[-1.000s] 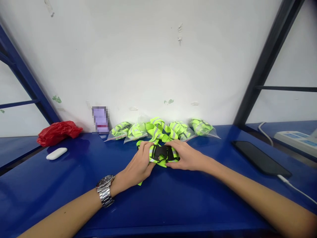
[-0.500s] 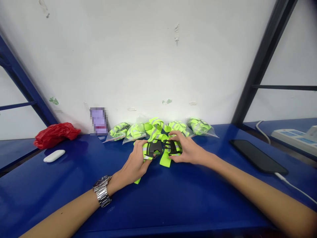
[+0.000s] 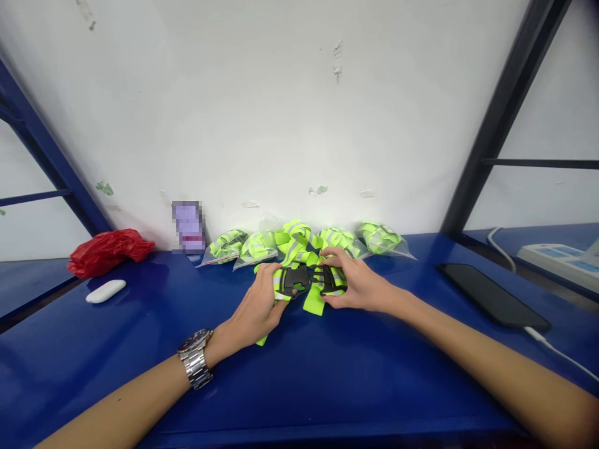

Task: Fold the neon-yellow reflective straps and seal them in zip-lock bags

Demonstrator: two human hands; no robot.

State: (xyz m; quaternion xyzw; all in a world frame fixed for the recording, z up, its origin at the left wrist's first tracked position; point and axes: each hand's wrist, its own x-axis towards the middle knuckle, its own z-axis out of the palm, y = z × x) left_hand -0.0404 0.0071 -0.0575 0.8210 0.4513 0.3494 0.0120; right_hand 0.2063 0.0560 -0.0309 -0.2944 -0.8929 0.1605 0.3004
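A neon-yellow reflective strap (image 3: pixel 312 300) with grey stripes lies bunched on the blue table (image 3: pixel 327 374). My left hand (image 3: pixel 259 305) grips the strap by the left half of its black plastic buckle (image 3: pixel 296 279). My right hand (image 3: pixel 358 285) grips the right buckle half (image 3: pixel 327 282). The two halves sit close together, nearly touching; whether they are latched I cannot tell. A metal watch (image 3: pixel 196 358) is on my left wrist.
Several clear bags of folded neon straps (image 3: pixel 379 240) line the wall behind my hands. A red plastic bag (image 3: pixel 107 248) and a white oval case (image 3: pixel 105 290) lie at the left. A black phone (image 3: pixel 493 302) on a white cable and a power strip (image 3: pixel 559 259) are at the right.
One second ago the buckle was joined between my hands. Half a second ago its halves were apart. Now they are back close together, and the strap sits slightly farther from me.
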